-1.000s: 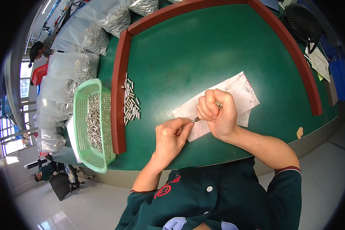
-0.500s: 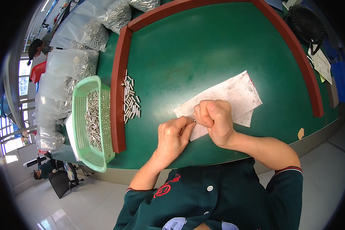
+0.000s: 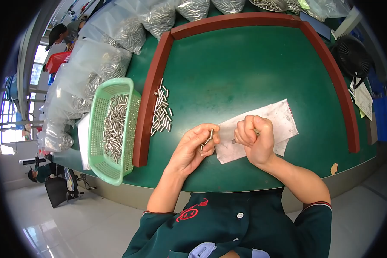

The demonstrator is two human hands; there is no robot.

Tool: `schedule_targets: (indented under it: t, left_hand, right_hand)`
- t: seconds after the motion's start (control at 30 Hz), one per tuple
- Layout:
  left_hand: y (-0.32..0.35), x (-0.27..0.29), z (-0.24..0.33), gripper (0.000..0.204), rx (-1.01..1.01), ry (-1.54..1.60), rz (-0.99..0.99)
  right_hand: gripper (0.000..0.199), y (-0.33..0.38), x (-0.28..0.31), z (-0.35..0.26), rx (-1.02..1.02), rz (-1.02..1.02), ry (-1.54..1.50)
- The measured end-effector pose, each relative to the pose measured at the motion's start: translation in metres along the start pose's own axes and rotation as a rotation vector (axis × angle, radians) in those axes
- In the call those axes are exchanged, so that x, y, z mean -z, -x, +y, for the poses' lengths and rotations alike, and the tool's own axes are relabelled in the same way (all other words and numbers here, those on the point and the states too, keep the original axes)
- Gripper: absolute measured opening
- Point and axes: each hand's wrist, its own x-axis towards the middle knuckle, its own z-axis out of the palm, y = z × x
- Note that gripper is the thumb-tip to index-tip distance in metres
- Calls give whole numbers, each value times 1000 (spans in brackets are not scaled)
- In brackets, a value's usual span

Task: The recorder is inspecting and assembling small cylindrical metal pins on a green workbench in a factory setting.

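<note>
Small metal pins (image 3: pixel 207 139) lie in the curled fingers of my left hand (image 3: pixel 189 148), one of them between thumb and fingertips. My right hand (image 3: pixel 259 144) is a fist just to the right, apart from the left. A short grey metal end pokes out of its left side, and something small shows in the curl of the fingers; the rest of what it grips is hidden. Beneath the right hand lies a smudged white cloth (image 3: pixel 279 118) on the green table. A loose pile of metal pins (image 3: pixel 161 112) rests left of my hands.
A red-brown frame (image 3: pixel 155 86) borders the work area on three sides. Left of it stands a green basket (image 3: pixel 94 142) of pins. Clear bags of metal pins (image 3: pixel 131 34) line the far left. A black fan (image 3: pixel 351 56) stands far right. Two people are in the left background.
My hands met over the cloth's edge before; now they are apart, and pins show in my left fingers. The whole view has shifted, bringing more of the table's far side into sight.
</note>
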Motion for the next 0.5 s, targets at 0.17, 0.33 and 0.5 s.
schedule_targets:
  t: [0.17, 0.33, 0.5]
  left_hand:
    - [24, 6, 23, 21, -262, -120, 121]
    - [68, 18, 85, 15, -1057, -1345, 1104]
    - [79, 55, 114, 16, -1005, -1941, 1301]
  right_hand:
    - [37, 0, 1, 1, 6, -1, -12]
    - [38, 1, -2, 0, 9, 5, 2]
    - [39, 1, -1, 1, 10, 17, 1]
